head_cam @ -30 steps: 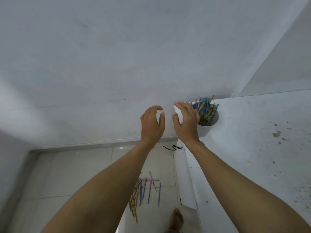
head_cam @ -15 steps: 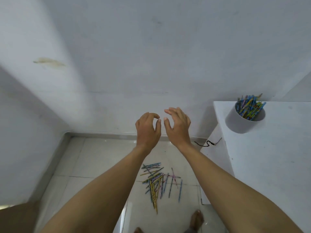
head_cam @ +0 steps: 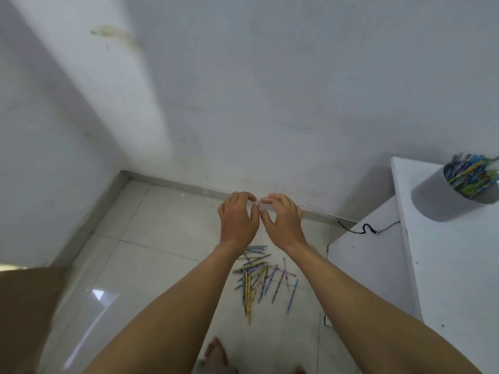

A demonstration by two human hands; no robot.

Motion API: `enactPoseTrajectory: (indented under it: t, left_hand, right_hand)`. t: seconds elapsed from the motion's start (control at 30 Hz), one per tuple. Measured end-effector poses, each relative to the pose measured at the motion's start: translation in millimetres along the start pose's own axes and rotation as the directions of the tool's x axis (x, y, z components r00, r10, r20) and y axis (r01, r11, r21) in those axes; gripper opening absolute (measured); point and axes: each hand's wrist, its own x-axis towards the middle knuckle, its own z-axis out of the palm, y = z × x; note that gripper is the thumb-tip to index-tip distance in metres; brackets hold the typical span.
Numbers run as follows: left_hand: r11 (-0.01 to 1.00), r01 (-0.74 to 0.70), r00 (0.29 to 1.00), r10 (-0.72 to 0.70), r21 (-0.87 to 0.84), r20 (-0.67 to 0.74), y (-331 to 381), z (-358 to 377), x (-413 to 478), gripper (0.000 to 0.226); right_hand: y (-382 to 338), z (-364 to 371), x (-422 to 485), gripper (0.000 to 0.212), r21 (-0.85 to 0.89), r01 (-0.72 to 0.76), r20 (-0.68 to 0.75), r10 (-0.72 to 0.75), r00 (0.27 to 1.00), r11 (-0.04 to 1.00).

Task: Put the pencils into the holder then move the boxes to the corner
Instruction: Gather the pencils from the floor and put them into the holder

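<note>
So far only part of the first step looks done: the grey holder (head_cam: 437,201), standing on the white table (head_cam: 453,265) at about two o'clock from the hands, is already full of coloured pencils (head_cam: 471,176), but a loose pile of pencils (head_cam: 256,279) lies scattered on the tiled floor (head_cam: 151,238), at six o'clock just under the wrists. The left hand (head_cam: 237,220) and the right hand (head_cam: 283,222) hover side by side above this pile, both with fingers loosely curled and nothing in them; their fingertips almost meet. I judge that the floor pencils must be gathered and carried to the holder before the boxes can be moved. Of the boxes, only a brown cardboard surface (head_cam: 24,306) shows at eight o'clock, at the picture's edge, and I cannot tell whether it is a box. The room corner (head_cam: 124,175) is at ten o'clock. A black cable (head_cam: 364,229) lies by the table's side at three o'clock, and a bare foot (head_cam: 216,352) stands near the pile, so stepping on pencils is a risk.
</note>
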Motion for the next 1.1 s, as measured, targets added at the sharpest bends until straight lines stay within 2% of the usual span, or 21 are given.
enactPoseTrajectory:
  t: [0.17,0.33,0.53,0.77,0.97,1.1]
  left_hand:
    - [0.994,0.104,0.989,-0.105,0.015,0.103,-53,57,-42,0.012]
    - [0.979,0.201,0.956,-0.203,0.034,0.213,-125,127,-91,0.007]
    - [0.947,0.304,0.896,-0.32,0.1,0.306,-211,215,-124,0.013]
    - [0.902,0.379,0.831,-0.43,0.205,0.354,-307,312,-160,0.023]
    - [0.867,0.416,0.786,-0.494,0.275,0.372,-360,384,-185,0.02]
    - [0.845,0.427,0.77,-0.526,0.322,0.361,-379,422,-195,0.029]
  right_hand:
    - [64,50,-28,0.028,-0.039,-0.089,0.141,0.093,0.986,0.995]
    - [144,115,-67,0.031,-0.091,-0.208,0.279,0.226,0.933,0.974]
    - [224,200,-86,0.038,-0.169,-0.42,0.393,0.451,0.801,0.892]
    - [319,290,-113,0.042,-0.234,-0.534,0.416,0.58,0.7,0.812]
    - [384,345,-126,0.052,-0.303,-0.541,0.428,0.619,0.658,0.785]
    - [419,374,-124,0.062,-0.262,-0.589,0.405,0.641,0.652,0.765]
